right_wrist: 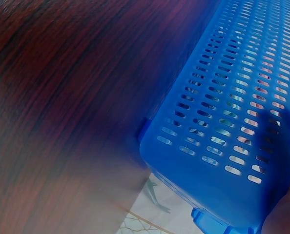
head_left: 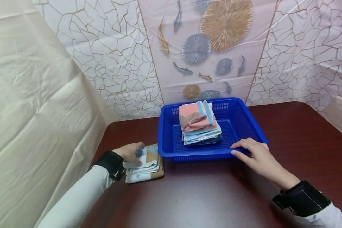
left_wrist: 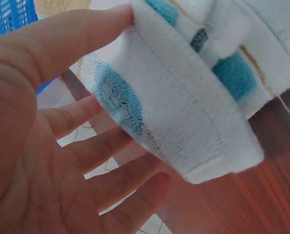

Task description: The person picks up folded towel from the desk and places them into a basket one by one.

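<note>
At the left of the table lies a folded white and brown towel (head_left: pixel 151 156) with blue patches. My left hand (head_left: pixel 130 152) pinches its left side. In the left wrist view the thumb (left_wrist: pixel 86 34) is at the towel's (left_wrist: pixel 169 97) edge, and the fingertips pass behind the cloth. A blue plastic basket (head_left: pixel 199 154) stands right of this towel. My right hand (head_left: pixel 255 155) holds its front rim near the right corner, thumb outside and fingers over the rim. Inside the basket, towards its left, sits a stack of folded towels (head_left: pixel 199 120), pink on top, with light blue and dark ones below.
The dark reddish-brown table (head_left: pixel 176 196) extends in front of the basket and to its right. Behind it hangs a patterned cloth (head_left: pixel 125 63) with fish and round motifs. A cream cloth (head_left: pixel 40 104) drapes along the left side.
</note>
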Motion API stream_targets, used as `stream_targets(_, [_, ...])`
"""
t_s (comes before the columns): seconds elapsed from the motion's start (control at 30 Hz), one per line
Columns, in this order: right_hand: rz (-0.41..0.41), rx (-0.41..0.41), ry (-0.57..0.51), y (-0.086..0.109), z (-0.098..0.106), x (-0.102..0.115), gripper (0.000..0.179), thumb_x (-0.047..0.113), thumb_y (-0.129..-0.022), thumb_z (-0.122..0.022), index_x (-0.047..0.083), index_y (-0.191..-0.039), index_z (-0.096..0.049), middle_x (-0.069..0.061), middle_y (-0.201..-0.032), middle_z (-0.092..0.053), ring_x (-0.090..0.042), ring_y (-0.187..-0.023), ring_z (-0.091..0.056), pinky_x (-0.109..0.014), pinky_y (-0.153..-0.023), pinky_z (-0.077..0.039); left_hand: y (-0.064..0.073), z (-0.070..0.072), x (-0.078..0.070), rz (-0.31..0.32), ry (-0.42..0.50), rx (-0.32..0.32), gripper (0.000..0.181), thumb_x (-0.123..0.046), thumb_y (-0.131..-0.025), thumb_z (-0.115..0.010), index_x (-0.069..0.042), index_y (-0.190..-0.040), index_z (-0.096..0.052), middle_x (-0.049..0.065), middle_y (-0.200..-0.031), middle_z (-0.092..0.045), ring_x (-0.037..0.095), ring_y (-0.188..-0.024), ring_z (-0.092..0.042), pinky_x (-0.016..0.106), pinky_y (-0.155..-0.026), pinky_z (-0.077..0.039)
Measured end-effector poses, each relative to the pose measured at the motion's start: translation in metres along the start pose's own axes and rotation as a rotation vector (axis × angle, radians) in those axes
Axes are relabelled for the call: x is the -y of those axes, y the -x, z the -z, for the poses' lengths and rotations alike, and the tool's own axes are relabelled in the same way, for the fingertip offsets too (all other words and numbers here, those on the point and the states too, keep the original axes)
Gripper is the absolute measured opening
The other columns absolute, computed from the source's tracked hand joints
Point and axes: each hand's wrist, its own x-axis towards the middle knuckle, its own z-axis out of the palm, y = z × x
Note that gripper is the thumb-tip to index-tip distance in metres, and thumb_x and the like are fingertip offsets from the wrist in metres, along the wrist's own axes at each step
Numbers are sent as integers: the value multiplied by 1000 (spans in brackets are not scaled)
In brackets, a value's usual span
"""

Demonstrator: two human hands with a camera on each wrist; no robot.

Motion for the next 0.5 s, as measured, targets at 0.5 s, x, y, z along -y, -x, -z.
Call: stream_targets(0.5, [-25,21,-10,-1,-1,0,12,17,-82,-70,20,-93,-67,10,-88,-65,-4,-81,-52,-22,-61,-37,28,-30,-10,-30,18,-60,73,-33,-76,-74,-16,-137,-40,6,-133,-49,23,-117,-46,47,-100,-38])
